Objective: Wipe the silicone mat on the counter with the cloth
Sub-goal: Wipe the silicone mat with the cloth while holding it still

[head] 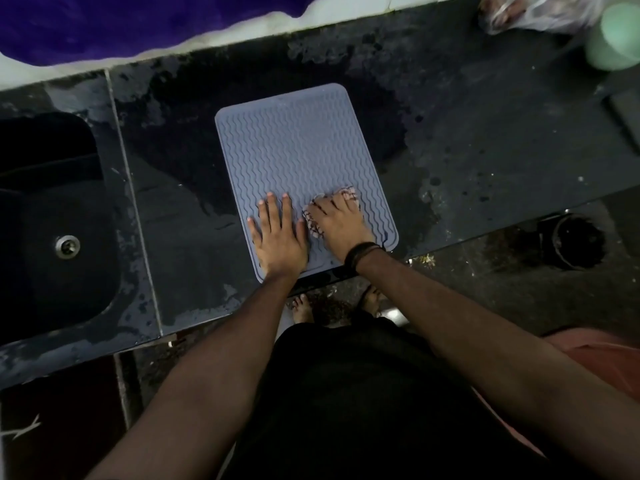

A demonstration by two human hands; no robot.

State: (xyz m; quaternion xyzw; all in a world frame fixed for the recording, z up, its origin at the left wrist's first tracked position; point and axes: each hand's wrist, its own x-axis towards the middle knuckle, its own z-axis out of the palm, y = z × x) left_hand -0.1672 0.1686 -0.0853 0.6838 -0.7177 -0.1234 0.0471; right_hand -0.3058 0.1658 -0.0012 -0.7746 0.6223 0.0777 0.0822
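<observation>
Pressing flat with spread, straight fingers: left hand [278, 237], palm down on the lower left corner of the silicone mat [298, 147], holding nothing. Just beside it, right hand [341, 225] lying over a bunched patterned cloth [348, 195], fingers draped across it and pushing it onto the lower right part of the mat; whether the fingertips curl under the fabric, hard to tell. Dark wristband [362, 252] around the right wrist. Cloth peeking out beyond the fingertips and along the thumb side of the hand.

Mat: grey-blue, rectangular, rounded corners, wavy ridges, lying flat at centre frame on the black counter [485, 150], its near edge almost at the counter's front edge. Counter surface streaked and patchy with wet marks around the mat.

Bare feet [304, 308] on the floor below the counter edge, at lower centre. At left of frame, black sink [45, 209] with a metal drain [68, 246]. At upper right, blurred pale green cup [614, 39] and a crumpled plastic bag [530, 12] beside it. Along the top left, purple fabric [104, 19] above the white wall edge.
</observation>
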